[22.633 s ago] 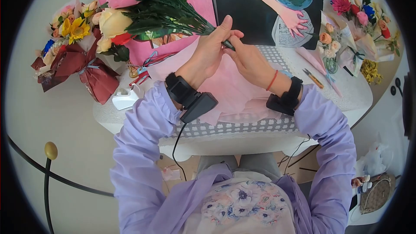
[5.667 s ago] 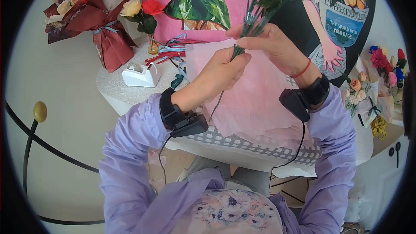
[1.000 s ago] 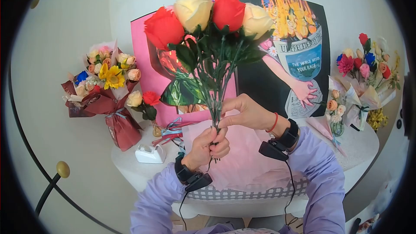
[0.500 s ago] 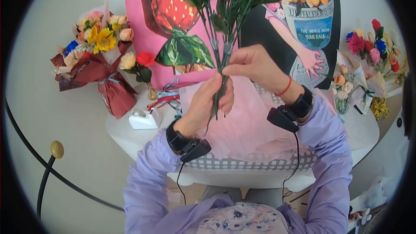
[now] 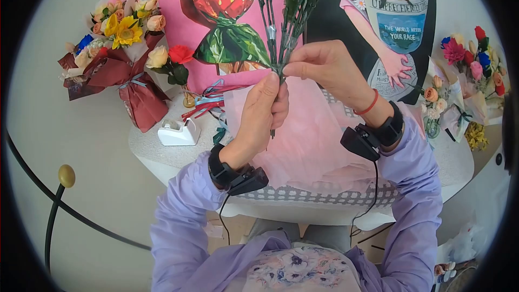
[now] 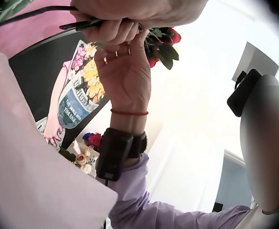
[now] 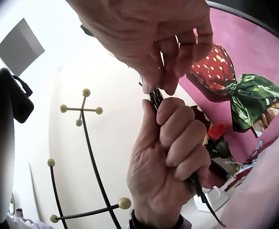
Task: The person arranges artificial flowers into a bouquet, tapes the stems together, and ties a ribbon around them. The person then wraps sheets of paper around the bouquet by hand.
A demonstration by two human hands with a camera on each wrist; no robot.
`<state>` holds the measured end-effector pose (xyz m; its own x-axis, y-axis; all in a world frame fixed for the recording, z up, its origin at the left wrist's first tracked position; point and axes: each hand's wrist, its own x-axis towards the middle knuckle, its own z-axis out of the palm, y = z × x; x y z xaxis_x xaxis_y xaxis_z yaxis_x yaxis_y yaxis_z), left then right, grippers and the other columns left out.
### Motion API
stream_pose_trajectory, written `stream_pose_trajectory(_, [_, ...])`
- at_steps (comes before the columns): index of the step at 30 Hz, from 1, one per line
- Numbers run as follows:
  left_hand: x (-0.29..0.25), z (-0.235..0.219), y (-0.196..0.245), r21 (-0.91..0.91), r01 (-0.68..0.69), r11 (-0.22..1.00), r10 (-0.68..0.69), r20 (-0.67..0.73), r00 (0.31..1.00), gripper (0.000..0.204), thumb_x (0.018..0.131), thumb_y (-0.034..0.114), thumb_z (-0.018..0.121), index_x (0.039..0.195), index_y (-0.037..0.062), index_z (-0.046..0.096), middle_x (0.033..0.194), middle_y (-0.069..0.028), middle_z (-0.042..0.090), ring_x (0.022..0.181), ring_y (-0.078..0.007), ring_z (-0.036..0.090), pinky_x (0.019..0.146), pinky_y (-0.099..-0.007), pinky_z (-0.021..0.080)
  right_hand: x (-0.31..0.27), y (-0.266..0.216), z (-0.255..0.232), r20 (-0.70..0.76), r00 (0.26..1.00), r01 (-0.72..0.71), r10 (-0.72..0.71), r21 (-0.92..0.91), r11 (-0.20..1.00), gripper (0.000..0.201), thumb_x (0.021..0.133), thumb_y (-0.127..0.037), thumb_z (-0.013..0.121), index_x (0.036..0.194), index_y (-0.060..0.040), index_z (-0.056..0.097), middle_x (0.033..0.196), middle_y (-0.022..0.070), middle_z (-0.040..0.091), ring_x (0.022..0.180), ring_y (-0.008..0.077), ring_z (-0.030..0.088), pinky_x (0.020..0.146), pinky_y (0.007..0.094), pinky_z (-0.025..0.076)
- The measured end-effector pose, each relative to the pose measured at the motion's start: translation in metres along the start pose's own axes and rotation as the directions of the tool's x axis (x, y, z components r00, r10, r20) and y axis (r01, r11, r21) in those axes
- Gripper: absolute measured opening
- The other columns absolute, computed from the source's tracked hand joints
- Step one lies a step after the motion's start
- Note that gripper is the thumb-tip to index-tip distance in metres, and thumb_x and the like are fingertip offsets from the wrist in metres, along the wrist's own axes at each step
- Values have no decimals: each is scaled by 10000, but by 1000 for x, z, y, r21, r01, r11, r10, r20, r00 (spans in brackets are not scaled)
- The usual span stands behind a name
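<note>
My left hand grips the lower stems of a bunch of artificial roses, its fingers curled round them and the cut ends poking out below. Just above it, my right hand pinches the stems between thumb and fingertips. Shiny clear tape wraps the stems a little higher. In the head view the blooms are mostly beyond the top edge; red ones show in the left wrist view. From the right wrist view, the left fist holds dark stems with the right fingertips right at their upper side.
Pink wrapping sheets lie on the table under my hands. A tape dispenser, ribbons, a small rose vase and a wrapped bouquet stand left. More bouquets are at the right. Two posters lean behind.
The bunch, earlier tilted left and later held with its blooms in view, is now upright with the blooms past the top edge. My right fingers now pinch near my left thumb.
</note>
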<state>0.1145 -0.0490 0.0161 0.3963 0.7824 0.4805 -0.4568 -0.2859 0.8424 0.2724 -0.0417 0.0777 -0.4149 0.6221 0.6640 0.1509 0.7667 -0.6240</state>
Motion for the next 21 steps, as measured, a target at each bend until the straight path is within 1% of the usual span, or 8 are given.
stream_pose_trajectory(1, [0, 0, 0, -10, -5, 1000, 5, 20, 1000, 407, 932, 461, 306, 732, 108, 343, 566, 55, 229, 446, -41, 179, 380, -196, 131, -1, 0, -1, -6, 1000, -22, 22, 44, 999, 135, 761, -121, 659, 769, 13, 654, 684, 17, 615, 632, 42, 532, 567, 192, 424])
stream_pose_trajectory(5, [-1, 3, 0, -46, -15, 999, 17, 45, 999, 416, 931, 469, 293, 727, 110, 335, 567, 55, 225, 447, -39, 182, 379, -196, 135, -5, -3, -2, 0, 999, -36, 36, 68, 997, 129, 768, -127, 654, 790, 1, 661, 697, 14, 623, 635, 35, 535, 559, 187, 416])
stream_pose_trajectory(7, [-1, 3, -1, -78, -27, 997, 31, 52, 998, 422, 931, 476, 281, 730, 109, 334, 567, 56, 221, 448, -38, 180, 379, -194, 134, -7, -13, -4, 14, 995, -95, 94, 18, 995, 141, 773, -131, 649, 812, 3, 661, 706, 19, 629, 642, 39, 546, 550, 180, 404])
stream_pose_trajectory(10, [-2, 6, -1, -102, -9, 995, 12, 28, 1000, 422, 929, 481, 277, 731, 112, 331, 568, 56, 218, 447, -38, 178, 379, -193, 133, -12, -16, -3, 5, 987, -160, 160, 64, 985, 150, 774, -135, 647, 818, 8, 660, 712, 20, 632, 648, 40, 552, 539, 175, 390])
stream_pose_trajectory(14, [-2, 6, -3, -106, -2, 994, 6, 42, 999, 422, 929, 483, 275, 731, 114, 327, 568, 56, 214, 446, -38, 172, 375, -192, 129, -15, -10, -5, 13, 986, -164, 163, 105, 981, 156, 773, -125, 646, 830, 20, 657, 719, 35, 635, 656, 53, 563, 571, 183, 418])
stream_pose_trajectory(17, [-3, 6, -4, -133, 11, 991, -1, 70, 998, 423, 927, 488, 271, 730, 118, 324, 563, 58, 209, 446, -39, 166, 367, -194, 124, -16, -10, -7, 22, 995, -100, 98, 105, 989, 150, 770, -110, 647, 833, 26, 656, 725, 48, 636, 664, 69, 573, 609, 193, 446])
stream_pose_trajectory(20, [-4, 4, -6, -190, 52, 981, -32, 108, 994, 422, 923, 497, 264, 736, 123, 323, 558, 60, 204, 445, -40, 164, 361, -195, 123, -17, -11, -7, 28, 997, -71, 69, 65, 995, 147, 768, -96, 647, 832, 36, 653, 727, 58, 635, 673, 83, 579, 641, 202, 463])
stream_pose_trajectory(21, [-4, 2, -8, -262, 72, 962, -26, 172, 985, 411, 918, 492, 298, 757, 117, 350, 559, 57, 224, 444, -39, 187, 368, -192, 134, -17, -9, -6, 26, 997, -77, 75, 76, 994, 148, 768, -96, 650, 832, 38, 652, 728, 60, 635, 676, 85, 581, 637, 203, 463])
